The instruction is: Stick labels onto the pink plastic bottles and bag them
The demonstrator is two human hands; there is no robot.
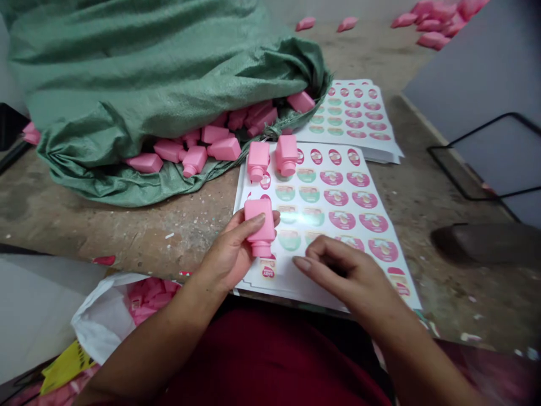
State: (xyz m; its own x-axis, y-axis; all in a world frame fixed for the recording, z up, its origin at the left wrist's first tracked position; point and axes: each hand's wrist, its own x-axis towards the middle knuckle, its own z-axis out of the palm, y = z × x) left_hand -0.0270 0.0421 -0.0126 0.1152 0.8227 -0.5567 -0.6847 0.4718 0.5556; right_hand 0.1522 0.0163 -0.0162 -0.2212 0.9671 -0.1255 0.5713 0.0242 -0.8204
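Note:
My left hand (232,251) grips a small pink plastic bottle (261,223), neck towards me, thumb across its face. Beneath it lies a sheet of stickers (333,214) with rows of pink and green oval labels. My right hand (342,270) hovers over the sheet's lower part, fingers curled in and thumb close to the index finger; whatever may be between them is hidden. Two more pink bottles, a left one (257,159) and a right one (287,153), rest on the sheet's top left corner.
A green woven sack (169,84) spills pink bottles (224,148) onto the worktable. Behind are more sticker sheets (359,115) and a pile of pink bottles (439,22). A white bag (95,316) of pink pieces stands below left; a black metal frame (477,198) is at right.

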